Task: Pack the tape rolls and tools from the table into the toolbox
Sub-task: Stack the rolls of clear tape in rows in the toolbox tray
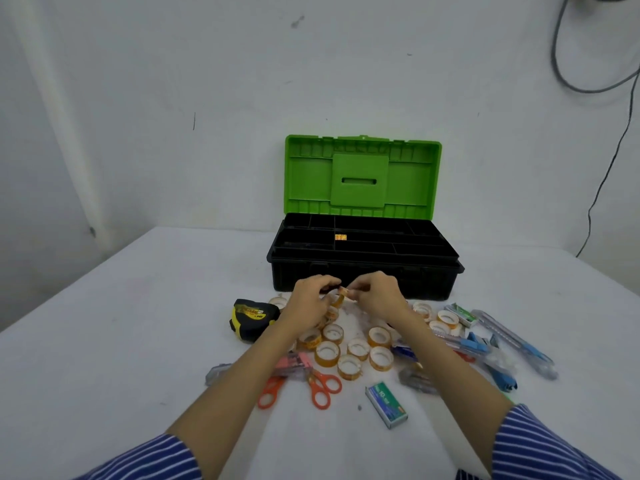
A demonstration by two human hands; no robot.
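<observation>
- Your left hand [309, 299] and right hand [377, 295] meet above the bench [104, 341], just in front of the toolbox [363, 271].
- Both grips are closed by curled fingers on a small tape roll [343, 292]; each hand pinches one side of it, the thumbs and fingertips nearly touching.
- Below your left grip more tape rolls seem to be held in a stack against the palm; the exact number cannot be told.
- Directly beyond the grip stands the toolbox, black, with its green lid [362, 173] raised upright against the wall.
- Its top tray is divided into compartments; one small orange thing [340, 237] lies in a middle compartment, too small to name.
- Beneath and just nearer to you than the grip, loose tape rolls [349, 351] lie in a cluster on the bench, most lying flat with the hole facing up.
- Left of your left grip, close by, sits a black and yellow tape measure [252, 318].
- Nearer to you, under your left forearm, lie orange scissors [311, 388] and a pink stapler [294, 365].
- Nearer still, between your forearms, lies a green staple box [387, 404].
- Right of your right grip lie more tape rolls, then blue utility knives [512, 337] and other small tools in a loose pile.
- Blue striped sleeves [550, 445] cover your upper arms.
</observation>
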